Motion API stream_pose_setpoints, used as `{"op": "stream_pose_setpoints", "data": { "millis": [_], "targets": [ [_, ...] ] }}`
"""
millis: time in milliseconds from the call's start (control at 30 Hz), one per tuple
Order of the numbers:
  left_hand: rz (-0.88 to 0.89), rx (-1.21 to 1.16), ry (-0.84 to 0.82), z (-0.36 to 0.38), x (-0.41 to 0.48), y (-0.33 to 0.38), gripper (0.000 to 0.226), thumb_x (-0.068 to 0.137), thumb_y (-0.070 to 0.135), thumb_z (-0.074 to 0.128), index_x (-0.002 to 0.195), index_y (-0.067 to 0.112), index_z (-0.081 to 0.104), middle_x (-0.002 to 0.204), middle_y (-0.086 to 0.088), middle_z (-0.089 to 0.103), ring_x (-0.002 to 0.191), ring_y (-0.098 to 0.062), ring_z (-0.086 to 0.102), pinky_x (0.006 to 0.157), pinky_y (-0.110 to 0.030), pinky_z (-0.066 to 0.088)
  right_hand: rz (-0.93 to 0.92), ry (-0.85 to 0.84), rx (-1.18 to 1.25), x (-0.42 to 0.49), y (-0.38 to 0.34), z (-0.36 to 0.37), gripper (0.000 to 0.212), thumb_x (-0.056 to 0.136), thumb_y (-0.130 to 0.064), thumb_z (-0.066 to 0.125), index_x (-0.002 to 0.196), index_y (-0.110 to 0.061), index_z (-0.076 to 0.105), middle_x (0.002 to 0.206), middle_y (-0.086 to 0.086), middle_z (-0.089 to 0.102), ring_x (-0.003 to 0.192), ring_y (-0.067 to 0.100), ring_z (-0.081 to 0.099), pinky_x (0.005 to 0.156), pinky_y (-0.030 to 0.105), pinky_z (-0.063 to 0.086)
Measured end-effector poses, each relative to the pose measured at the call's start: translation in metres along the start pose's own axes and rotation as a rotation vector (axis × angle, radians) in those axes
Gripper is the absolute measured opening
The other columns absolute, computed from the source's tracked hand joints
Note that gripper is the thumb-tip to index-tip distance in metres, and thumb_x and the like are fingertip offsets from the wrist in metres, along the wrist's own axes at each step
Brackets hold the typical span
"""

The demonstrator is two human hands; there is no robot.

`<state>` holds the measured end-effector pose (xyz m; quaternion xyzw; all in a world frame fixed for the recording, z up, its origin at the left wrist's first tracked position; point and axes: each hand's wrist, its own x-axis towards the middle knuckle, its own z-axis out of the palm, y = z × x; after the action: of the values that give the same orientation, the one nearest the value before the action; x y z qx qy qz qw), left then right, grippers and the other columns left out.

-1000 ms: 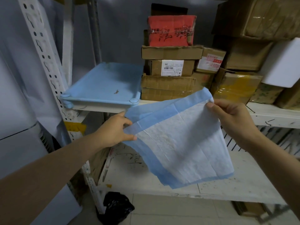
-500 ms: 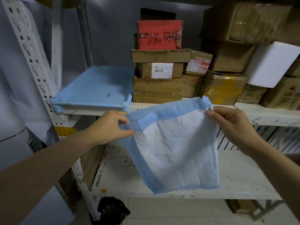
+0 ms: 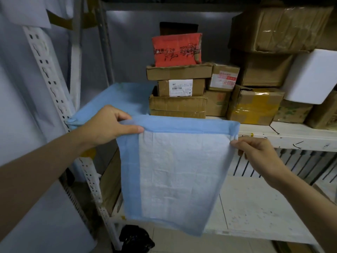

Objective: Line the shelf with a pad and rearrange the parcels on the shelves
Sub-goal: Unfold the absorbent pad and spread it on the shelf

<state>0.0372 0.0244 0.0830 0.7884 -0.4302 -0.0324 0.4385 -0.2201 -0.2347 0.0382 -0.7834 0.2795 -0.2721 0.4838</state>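
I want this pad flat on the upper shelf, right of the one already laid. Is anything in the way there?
Yes. Stacked cardboard boxes fill that stretch of the upper shelf, just behind the pad that the left hand and right hand hold by its top corners.

The left hand and right hand pinch the upper corners of a blue-bordered white absorbent pad, hanging before the white metal shelf.
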Motion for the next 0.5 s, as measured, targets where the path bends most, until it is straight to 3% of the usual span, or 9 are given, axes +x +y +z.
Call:
{"op": "stream_pose_setpoints", "data": {
  "millis": [67,133,200,267,333,433,500],
  "targets": [
    [-0.010,0.024,0.074,0.000,-0.003,0.003,0.031,0.073,0.025,0.084,0.076,-0.005,0.075,0.078,-0.019,0.074,0.068,-0.026,0.070,0.062,-0.036,0.056,0.007,-0.015,0.006,0.005,0.000,0.002,0.032,0.100,-0.021,0.058,0.081,0.000,0.072,0.076,0.005,0.059,0.072,0.018,0.047,0.070,0.032,0.040],
    [-0.041,0.074,0.147,-0.003,-0.006,0.004,0.025,0.075,0.021,0.085,0.077,-0.002,0.075,0.077,-0.016,0.074,0.067,-0.017,0.069,0.062,-0.031,0.055,0.000,-0.061,0.007,0.011,-0.003,0.005,0.038,0.101,-0.026,0.057,0.079,0.004,0.068,0.063,0.007,0.050,0.063,0.020,0.040,0.061,0.032,0.038],
    [-0.065,0.164,0.185,-0.011,-0.009,0.005,0.018,0.075,0.019,0.085,0.074,0.006,0.073,0.073,-0.006,0.071,0.060,-0.001,0.062,0.057,-0.019,0.050,-0.004,-0.115,0.015,0.016,-0.008,0.009,0.040,0.102,-0.028,0.055,0.080,0.003,0.066,0.054,0.005,0.045,0.052,0.016,0.037,0.050,0.026,0.035],
    [-0.081,0.242,0.196,-0.023,-0.013,0.006,0.015,0.075,0.019,0.085,0.074,0.017,0.071,0.074,0.007,0.068,0.062,0.007,0.060,0.065,-0.020,0.052,-0.001,-0.158,0.044,0.020,-0.013,0.016,0.040,0.103,-0.028,0.053,0.080,0.004,0.064,0.050,0.006,0.046,0.044,0.014,0.037,0.044,0.025,0.033],
    [-0.108,0.325,0.222,-0.034,-0.019,0.008,0.018,0.076,0.016,0.085,0.083,0.019,0.069,0.076,0.014,0.061,0.064,0.005,0.058,0.070,-0.022,0.050,-0.009,-0.207,0.083,0.023,-0.019,0.026,0.041,0.104,-0.028,0.053,0.083,0.007,0.063,0.049,0.010,0.051,0.041,0.018,0.039,0.041,0.026,0.033],
    [-0.234,0.363,0.324,-0.050,-0.028,0.009,0.031,0.081,0.012,0.081,0.103,0.021,0.061,0.078,0.006,0.048,0.049,-0.004,0.049,0.045,-0.021,0.039,-0.006,-0.288,0.210,0.024,-0.033,0.048,0.032,0.104,-0.023,0.052,0.093,0.003,0.066,0.056,0.016,0.062,0.039,0.024,0.047,0.037,0.027,0.040],
    [-0.311,0.333,0.382,-0.058,-0.031,0.009,0.033,0.086,0.007,0.075,0.110,0.020,0.057,0.078,0.000,0.053,0.033,-0.010,0.052,0.033,-0.019,0.039,0.013,-0.314,0.340,0.024,-0.046,0.063,0.024,0.104,-0.019,0.052,0.097,0.000,0.064,0.061,0.018,0.067,0.040,0.028,0.055,0.037,0.031,0.046]
  ]
}}
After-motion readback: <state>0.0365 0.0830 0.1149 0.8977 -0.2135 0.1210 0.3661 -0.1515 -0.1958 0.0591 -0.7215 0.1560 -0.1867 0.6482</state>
